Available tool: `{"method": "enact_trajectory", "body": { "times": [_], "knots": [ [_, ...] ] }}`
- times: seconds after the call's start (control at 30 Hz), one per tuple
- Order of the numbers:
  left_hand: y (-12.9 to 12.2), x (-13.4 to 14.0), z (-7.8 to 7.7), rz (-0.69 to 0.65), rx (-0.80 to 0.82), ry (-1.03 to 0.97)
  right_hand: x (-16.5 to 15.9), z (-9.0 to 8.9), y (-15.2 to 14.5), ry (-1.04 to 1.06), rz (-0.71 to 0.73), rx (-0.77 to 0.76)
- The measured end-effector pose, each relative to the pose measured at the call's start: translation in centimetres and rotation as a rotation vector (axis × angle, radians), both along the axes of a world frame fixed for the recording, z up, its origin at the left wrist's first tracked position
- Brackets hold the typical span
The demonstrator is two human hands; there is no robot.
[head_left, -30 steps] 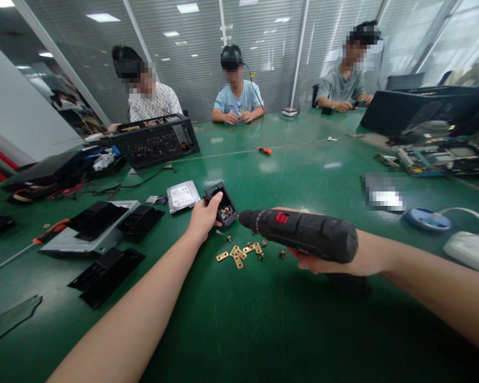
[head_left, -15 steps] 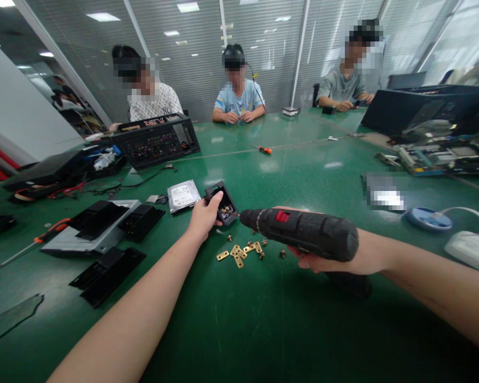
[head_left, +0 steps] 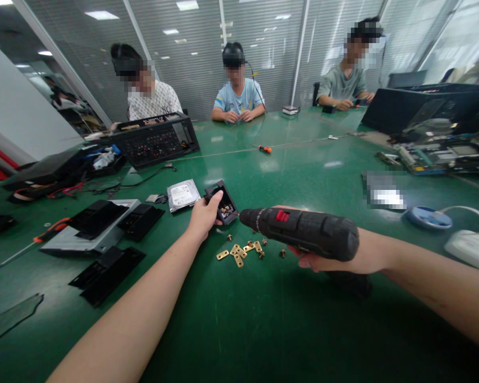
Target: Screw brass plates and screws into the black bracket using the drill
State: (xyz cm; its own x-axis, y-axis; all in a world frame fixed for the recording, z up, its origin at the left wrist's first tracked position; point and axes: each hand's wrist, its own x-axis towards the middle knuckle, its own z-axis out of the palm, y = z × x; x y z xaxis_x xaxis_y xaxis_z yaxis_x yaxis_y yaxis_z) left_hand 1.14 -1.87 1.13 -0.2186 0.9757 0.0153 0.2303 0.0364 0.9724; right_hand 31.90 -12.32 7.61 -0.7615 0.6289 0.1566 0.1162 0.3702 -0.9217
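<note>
My left hand (head_left: 206, 214) is closed on a small black plastic box-shaped part (head_left: 231, 198), tilted above the green table, its thumb over the near rim. Inside that part lie several small brass-coloured pieces. My right hand (head_left: 315, 263) grips a black cordless drill (head_left: 303, 229) with a red switch on top. The drill's nose points left, and its tip meets or nearly meets the right edge of the black part; I cannot tell which. Below, on the table, are several brass plates (head_left: 238, 252) with holes and several loose screws (head_left: 283, 254).
A hard drive (head_left: 182, 194) lies left of my left hand. Further left are a grey metal case with black panels (head_left: 104, 266) and an orange screwdriver (head_left: 51, 231). A blue spool (head_left: 429, 218) and circuit boards (head_left: 443, 151) lie right. Three people (head_left: 237, 98) sit across the table.
</note>
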Motion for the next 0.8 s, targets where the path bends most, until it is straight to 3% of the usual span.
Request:
{"method": "enact_trajectory", "body": {
  "times": [0.4, 0.8],
  "knots": [
    [0.03, -0.07, -0.02, 0.015, -0.005, 0.005, 0.08, 0.05, 0.06, 0.016, 0.025, 0.063],
    [-0.07, 0.09, 0.19, 0.005, -0.012, -0.004, -0.09, 0.10, -0.01, -0.002, 0.014, 0.032]
  ]
}}
